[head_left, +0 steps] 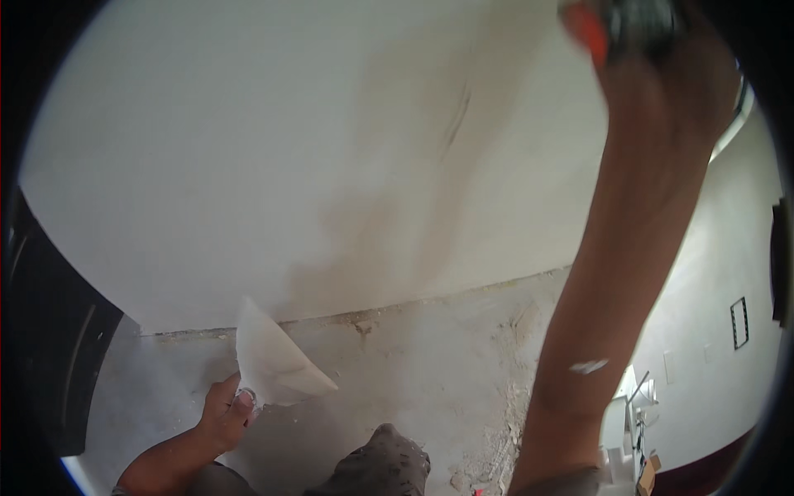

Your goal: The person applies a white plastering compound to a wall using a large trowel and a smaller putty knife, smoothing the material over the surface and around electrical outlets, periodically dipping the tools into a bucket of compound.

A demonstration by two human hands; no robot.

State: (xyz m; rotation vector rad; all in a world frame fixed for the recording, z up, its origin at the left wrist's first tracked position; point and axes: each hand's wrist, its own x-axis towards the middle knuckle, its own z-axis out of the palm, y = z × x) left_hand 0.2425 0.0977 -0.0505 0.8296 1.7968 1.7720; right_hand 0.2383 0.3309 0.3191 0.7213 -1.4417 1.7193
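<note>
Low on the left, my left hand is closed on a thin white piece with a curved edge and a pointed corner. The thumb presses on its lower end, and white smears show on the fingers. My right arm reaches up across the right side, a white smear on its forearm. At the upper edge, my right hand is blurred and partly cut off, close to the white wall. It appears to hold a dark thing with a red-orange part, whose kind is too smeared to tell.
A dark mark runs down the wall amid arm shadows. The dusty grey floor meets the wall in a rough seam, with crumbled debris on it. A black panel stands at left. White items and a cardboard box are lower right.
</note>
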